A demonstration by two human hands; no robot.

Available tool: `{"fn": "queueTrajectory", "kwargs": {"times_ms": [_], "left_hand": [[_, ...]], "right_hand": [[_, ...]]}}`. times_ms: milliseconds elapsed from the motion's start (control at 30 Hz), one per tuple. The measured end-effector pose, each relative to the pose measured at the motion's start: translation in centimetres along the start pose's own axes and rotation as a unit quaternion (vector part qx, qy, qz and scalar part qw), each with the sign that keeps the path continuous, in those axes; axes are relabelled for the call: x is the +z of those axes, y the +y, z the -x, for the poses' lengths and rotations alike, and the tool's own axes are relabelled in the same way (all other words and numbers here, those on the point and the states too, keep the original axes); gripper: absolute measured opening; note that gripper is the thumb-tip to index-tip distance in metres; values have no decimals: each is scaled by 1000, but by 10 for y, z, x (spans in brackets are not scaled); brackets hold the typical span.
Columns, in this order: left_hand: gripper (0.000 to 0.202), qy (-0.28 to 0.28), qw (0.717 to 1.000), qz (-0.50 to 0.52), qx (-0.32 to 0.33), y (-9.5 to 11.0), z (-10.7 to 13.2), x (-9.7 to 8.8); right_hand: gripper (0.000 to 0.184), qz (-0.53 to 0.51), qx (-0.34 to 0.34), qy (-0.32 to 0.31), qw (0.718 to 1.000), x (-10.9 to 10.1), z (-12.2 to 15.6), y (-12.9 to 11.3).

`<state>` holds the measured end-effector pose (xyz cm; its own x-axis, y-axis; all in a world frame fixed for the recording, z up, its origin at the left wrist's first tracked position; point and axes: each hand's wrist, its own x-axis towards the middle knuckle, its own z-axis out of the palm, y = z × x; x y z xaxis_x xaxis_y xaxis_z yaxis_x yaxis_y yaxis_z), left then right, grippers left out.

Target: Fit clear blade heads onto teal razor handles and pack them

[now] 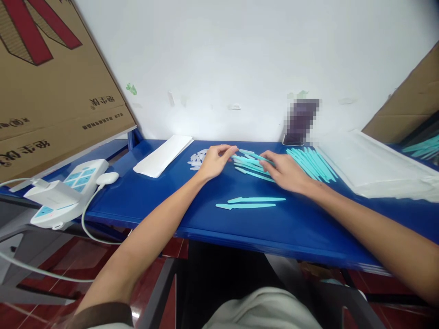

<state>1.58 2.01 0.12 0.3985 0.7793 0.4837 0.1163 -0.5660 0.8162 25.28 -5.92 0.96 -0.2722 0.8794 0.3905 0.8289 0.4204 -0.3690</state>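
My left hand [214, 161] rests on the blue table [144, 201], its fingers pinched together at the end of a teal plastic knife-shaped piece in a small pile [252, 165]. Lying palm down on the same pile is my right hand [285, 171], fingers stretched over the pieces. Two more teal pieces [250, 203] sit side by side nearer to me. A larger fan of teal pieces [310, 162] spreads just right of my right hand. Small white caps [197, 160] are heaped left of my left hand.
A white paper sheet [163, 155] lies at the back left. A white power strip [65, 189] with a charger and cables sits at the left edge. Clear plastic bags [373, 167] cover the right. Cardboard boxes [51, 77] lean at both sides. A phone [300, 123] stands against the wall.
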Motion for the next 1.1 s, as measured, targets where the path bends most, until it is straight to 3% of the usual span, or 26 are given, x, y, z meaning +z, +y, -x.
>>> {"fn": "queueTrajectory", "kwargs": {"times_ms": [200,333,533,700,800,867,1000,1100], "left_hand": [[43,45,999,-28,6,-6,-3,-6],[41,94,990,-103,19,-2,-2,-10],[40,55,965,-255,18,5,2,-20],[41,98,954,-283,-6,-2,0,-35],[40,103,929,-355,-3,-8,-2,-46],[36,85,904,-419,-3,-12,-2,-54],[37,18,852,-522,-37,-16,-2,-69],[41,-17,832,-548,-82,-17,-1,-74]], "right_hand": [[31,7,30,-2,1000,0,1,3],[35,82,49,-2,995,2,0,3],[39,172,75,1,982,1,0,5],[41,175,51,-21,983,-2,1,0],[39,141,14,-11,990,-7,3,-7],[39,115,-11,-42,992,-11,7,-16],[46,57,-52,-168,983,-19,16,-37],[45,32,-66,-239,968,-22,21,-46]]}}
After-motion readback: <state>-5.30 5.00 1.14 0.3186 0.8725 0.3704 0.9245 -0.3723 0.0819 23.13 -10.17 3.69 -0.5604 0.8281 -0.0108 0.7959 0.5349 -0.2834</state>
